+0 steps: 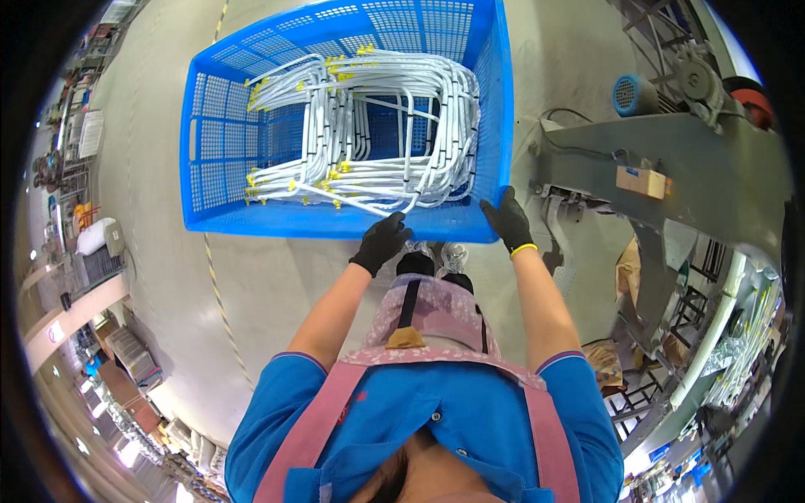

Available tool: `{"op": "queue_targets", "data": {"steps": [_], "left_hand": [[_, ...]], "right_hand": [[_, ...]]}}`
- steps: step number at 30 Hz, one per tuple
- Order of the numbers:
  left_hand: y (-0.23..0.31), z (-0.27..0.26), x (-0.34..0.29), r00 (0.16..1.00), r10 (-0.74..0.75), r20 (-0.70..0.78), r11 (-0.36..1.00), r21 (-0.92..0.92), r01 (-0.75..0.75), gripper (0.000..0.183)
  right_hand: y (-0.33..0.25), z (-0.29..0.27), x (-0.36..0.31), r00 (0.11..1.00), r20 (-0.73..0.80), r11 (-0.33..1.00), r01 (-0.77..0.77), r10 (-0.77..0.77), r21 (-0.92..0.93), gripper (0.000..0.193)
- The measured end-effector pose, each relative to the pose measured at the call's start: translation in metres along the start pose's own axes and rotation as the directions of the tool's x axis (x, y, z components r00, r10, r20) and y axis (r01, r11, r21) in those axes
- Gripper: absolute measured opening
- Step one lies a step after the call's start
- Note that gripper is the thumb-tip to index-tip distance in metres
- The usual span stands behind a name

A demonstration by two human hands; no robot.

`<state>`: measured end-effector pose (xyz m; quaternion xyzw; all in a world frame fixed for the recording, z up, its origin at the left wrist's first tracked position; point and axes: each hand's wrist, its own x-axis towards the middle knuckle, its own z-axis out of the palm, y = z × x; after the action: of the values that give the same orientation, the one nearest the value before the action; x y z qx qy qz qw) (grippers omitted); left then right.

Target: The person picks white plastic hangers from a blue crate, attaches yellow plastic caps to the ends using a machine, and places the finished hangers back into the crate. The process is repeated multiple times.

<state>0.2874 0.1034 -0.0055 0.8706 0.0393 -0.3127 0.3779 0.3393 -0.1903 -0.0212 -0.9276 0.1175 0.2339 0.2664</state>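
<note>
A big blue plastic crate (335, 223) with mesh walls is in front of me. Inside it lie many white rods (453, 126) bent into U shapes, with black bands along them and small yellow pieces at their ends. In a black glove, my left hand (382, 243) closes over the crate's near rim, right beside the lowest rods. My right hand (510, 221), also gloved in black and with a yellow band at the wrist, grips the near right corner. Parts of the fingers of both hands are hidden by the rim.
To the right stands a large grey-green machine (671, 168) with a blue motor (635, 95), a small cardboard box (642, 181) on it and a pedal (563, 283) low down. A striped line (220, 302) runs along the grey floor at left. Shelves and goods line the far left.
</note>
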Motion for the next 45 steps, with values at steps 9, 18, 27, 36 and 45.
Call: {"op": "queue_targets", "data": {"steps": [9, 18, 27, 36, 45], "left_hand": [[-0.048, 0.046, 0.197, 0.901, -0.433, -0.021, 0.863, 0.28, 0.421, 0.126], [-0.057, 0.153, 0.277, 0.811, -0.552, -0.194, 0.809, 0.112, 0.577, 0.115], [-0.061, 0.097, 0.231, 0.942, -0.317, -0.109, 0.938, 0.113, 0.329, 0.074], [-0.016, -0.111, 0.144, 0.99, -0.14, -0.012, 0.988, -0.07, 0.138, 0.101], [0.136, -0.281, -0.043, 0.998, 0.046, -0.049, 0.647, -0.759, -0.067, 0.072]], "right_hand": [[-0.017, 0.036, 0.034, 0.901, -0.39, 0.981, -0.161, 0.19, 0.108, 0.04], [-0.017, 0.034, 0.032, 0.897, -0.365, 0.968, -0.22, 0.248, 0.117, 0.041], [-0.019, 0.031, 0.031, 0.902, -0.34, 0.963, -0.227, 0.265, 0.149, 0.041], [-0.015, 0.039, 0.033, 0.885, -0.403, 0.973, -0.211, 0.232, 0.097, 0.037], [-0.01, 0.031, 0.033, 0.939, -0.3, 0.98, -0.127, 0.169, 0.154, 0.058]]}}
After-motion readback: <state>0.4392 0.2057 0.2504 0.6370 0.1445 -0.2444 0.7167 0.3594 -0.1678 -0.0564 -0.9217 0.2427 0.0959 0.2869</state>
